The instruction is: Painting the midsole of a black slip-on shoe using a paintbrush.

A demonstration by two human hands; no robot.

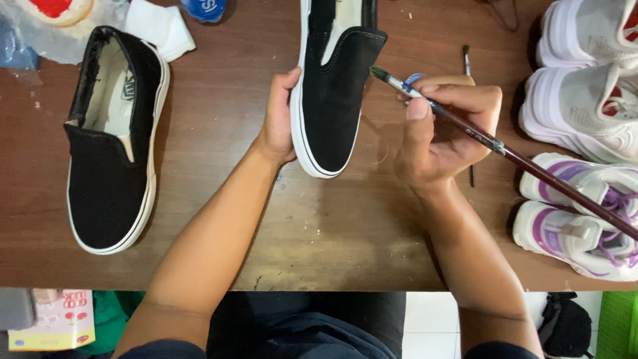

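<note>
Gripping black slip-on shoe point(332, 100) left hand point(279, 116), right hand point(442, 129) pinching paintbrush point(505, 153); scuffed brown wooden table point(319, 226)

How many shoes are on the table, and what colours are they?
Black slip-on shoes: 2, one held by the left hand at, one lying at
White sneakers: 2, at and
White and purple sneakers: 2, at and
Total: 6 shoes
</note>
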